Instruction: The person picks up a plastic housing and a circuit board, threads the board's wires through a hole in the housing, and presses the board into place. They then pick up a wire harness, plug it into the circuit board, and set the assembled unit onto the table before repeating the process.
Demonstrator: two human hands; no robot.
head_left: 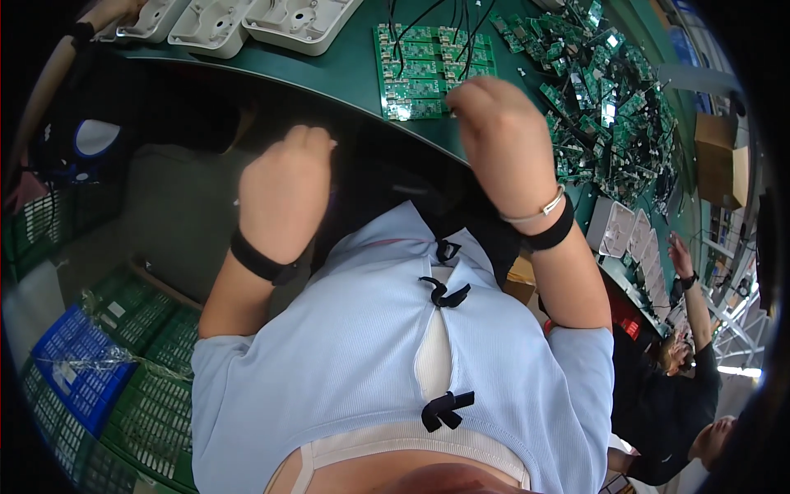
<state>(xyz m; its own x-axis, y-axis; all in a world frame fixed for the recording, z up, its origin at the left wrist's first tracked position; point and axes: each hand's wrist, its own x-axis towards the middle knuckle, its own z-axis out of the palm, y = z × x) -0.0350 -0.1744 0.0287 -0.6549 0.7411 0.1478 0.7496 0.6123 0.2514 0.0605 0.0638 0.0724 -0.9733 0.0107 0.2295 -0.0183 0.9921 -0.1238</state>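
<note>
My left hand [286,193] is raised in front of the bench edge, its fingers curled in. Whatever it may hold is hidden behind the knuckles. Over the bench, my right hand [504,136] has its fingers bent together at the lower right corner of a green circuit board panel [411,86]. Its fingertips are partly hidden, so I cannot tell what is pinched in them. The panel lies flat in two columns of small boards, with several black wires [469,33] running up from it. A black band circles each wrist.
Loose green circuit boards with black wires form a heap [605,107] on the bench's right. White plastic housings [304,25] stand at the far left, more [613,226] at the right. Green and blue crates [82,362] are at lower left. Other people's arms [699,305] show at both sides.
</note>
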